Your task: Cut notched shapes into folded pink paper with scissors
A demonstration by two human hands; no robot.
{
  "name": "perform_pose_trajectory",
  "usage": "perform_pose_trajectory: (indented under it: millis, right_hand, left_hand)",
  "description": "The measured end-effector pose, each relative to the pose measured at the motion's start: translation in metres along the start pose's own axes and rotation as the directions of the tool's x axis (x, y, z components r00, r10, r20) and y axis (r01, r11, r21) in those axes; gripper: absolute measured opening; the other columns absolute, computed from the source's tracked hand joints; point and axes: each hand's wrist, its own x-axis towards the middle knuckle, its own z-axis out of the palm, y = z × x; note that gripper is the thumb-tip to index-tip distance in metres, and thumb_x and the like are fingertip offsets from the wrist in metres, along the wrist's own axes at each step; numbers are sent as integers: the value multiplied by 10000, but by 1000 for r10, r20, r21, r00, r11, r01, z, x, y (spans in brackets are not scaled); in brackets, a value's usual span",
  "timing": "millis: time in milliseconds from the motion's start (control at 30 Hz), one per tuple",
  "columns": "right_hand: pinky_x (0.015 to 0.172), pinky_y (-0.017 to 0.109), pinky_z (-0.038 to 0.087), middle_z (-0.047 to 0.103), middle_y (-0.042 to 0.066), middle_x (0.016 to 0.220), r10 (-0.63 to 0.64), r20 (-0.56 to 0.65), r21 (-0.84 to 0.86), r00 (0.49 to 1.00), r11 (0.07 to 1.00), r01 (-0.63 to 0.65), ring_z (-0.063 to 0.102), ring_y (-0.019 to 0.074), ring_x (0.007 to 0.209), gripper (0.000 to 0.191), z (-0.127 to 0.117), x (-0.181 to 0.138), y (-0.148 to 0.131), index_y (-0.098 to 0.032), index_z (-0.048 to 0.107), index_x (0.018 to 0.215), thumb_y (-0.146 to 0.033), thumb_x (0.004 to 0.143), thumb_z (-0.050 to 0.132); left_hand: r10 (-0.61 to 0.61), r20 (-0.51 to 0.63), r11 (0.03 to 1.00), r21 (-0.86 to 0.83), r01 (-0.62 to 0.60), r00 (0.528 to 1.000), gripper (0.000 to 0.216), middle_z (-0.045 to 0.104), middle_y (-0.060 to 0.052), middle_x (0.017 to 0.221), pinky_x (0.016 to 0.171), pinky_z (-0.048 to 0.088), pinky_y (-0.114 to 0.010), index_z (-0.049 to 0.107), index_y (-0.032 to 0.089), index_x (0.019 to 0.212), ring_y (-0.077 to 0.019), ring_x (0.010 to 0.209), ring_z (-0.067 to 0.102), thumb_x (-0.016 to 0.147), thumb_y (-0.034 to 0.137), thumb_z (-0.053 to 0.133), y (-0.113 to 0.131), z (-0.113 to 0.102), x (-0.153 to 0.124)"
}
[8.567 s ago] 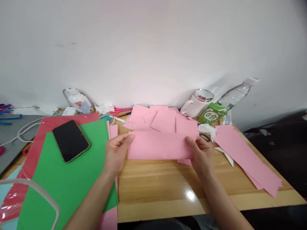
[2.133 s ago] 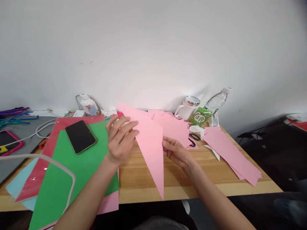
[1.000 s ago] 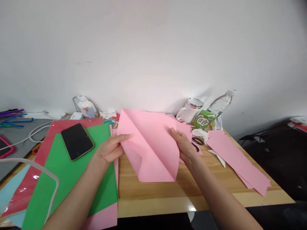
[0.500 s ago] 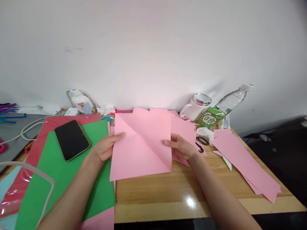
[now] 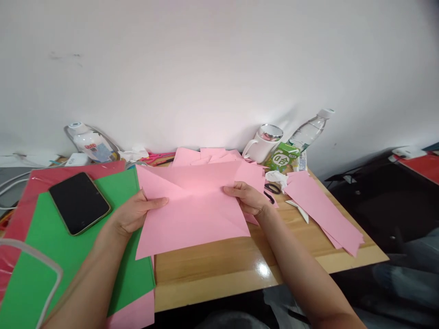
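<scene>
A creased sheet of pink paper [image 5: 192,214] is held up over the table between both hands. My left hand [image 5: 135,211] pinches its left edge, thumb on the near face and fingers behind. On the opposite edge, my right hand [image 5: 247,197] grips the sheet the same way. A diagonal crease runs in from the upper left corner. Behind the sheet lie more pink paper pieces [image 5: 212,156], partly covered by it. Black-handled scissors [image 5: 273,188] rest just right of my right hand, their blades hidden.
Green paper [image 5: 85,269] with a phone [image 5: 79,202] on it lies at left. Pink strips [image 5: 322,210] lie at right. Along the wall stand a white mug [image 5: 262,147], a green carton [image 5: 283,156], a clear bottle [image 5: 308,131] and a white-capped bottle [image 5: 92,142].
The view has turned to the right, so table items sit further left. The pink sheet now lies flatter and bends more between my hands, which still hold both edges.
</scene>
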Motion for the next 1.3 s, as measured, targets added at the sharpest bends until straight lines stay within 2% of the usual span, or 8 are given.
perform_pose_trajectory:
  millis: [300,400,467,633,833,967,1133,1300]
  right_hand:
    - [578,200,528,736,6,737,-105,20,-36,994,994,106,665,114,623,249,-6,-10,-9,-168,727,803,-233,577,811]
    - [551,191,517,743,18,774,-118,9,-68,993,991,119,659,111,609,319,-8,-10,-10,-171,731,859,-189,552,816]
    - [585,206,529,747,43,843,-127,7,-87,992,988,127,674,135,676,360,-8,-9,-10,-171,732,886,-187,537,820]
    - [724,265,541,739,73,941,-168,18,-103,986,980,169,676,202,878,302,-7,-11,-10,-180,745,827,-229,539,818]
    - [701,306,549,732,60,978,-215,25,-178,976,960,216,657,248,971,266,-4,-19,-13,-221,743,818,-235,558,799]
    - [704,301,548,733,64,974,-223,29,-185,974,957,224,665,242,951,233,-3,-21,-12,-213,743,813,-256,588,784]
    - [711,304,548,731,60,981,-230,-1,-170,973,959,227,655,246,979,208,-3,-20,-9,-215,742,822,-239,616,761]
    - [783,328,527,739,70,938,-194,-40,-149,980,971,186,668,237,924,293,-5,-17,-9,-198,745,803,-253,523,811]
  left_hand:
    - [9,-71,1000,10,-8,997,216,747,-96,762,591,585,-267,750,151,765,-211,612,693,556,146,802,0,3,-4]
    - [73,-46,997,18,-72,996,280,751,-70,830,604,580,-240,752,198,815,-203,673,699,544,152,810,-1,0,-1]
    - [116,-19,992,42,-115,993,299,751,-64,842,574,571,-220,756,209,799,-197,661,695,513,159,824,0,-3,0]
    - [81,1,989,128,-80,997,238,750,-83,794,595,554,-212,767,177,727,-201,648,691,494,178,814,2,-4,1]
    - [158,34,970,179,-161,987,171,751,-59,772,610,542,-211,771,192,676,-224,712,694,507,172,787,3,1,-2]
    - [135,24,976,168,-137,991,182,751,-45,761,577,532,-162,772,180,703,-177,648,689,521,167,779,2,0,-1]
    - [159,51,972,167,-165,986,202,752,-39,802,664,543,-171,773,196,723,-195,723,699,522,194,791,1,-3,0]
    - [217,115,964,134,-231,970,282,744,-65,895,762,549,-255,771,193,789,-267,883,679,519,267,805,-5,-7,4]
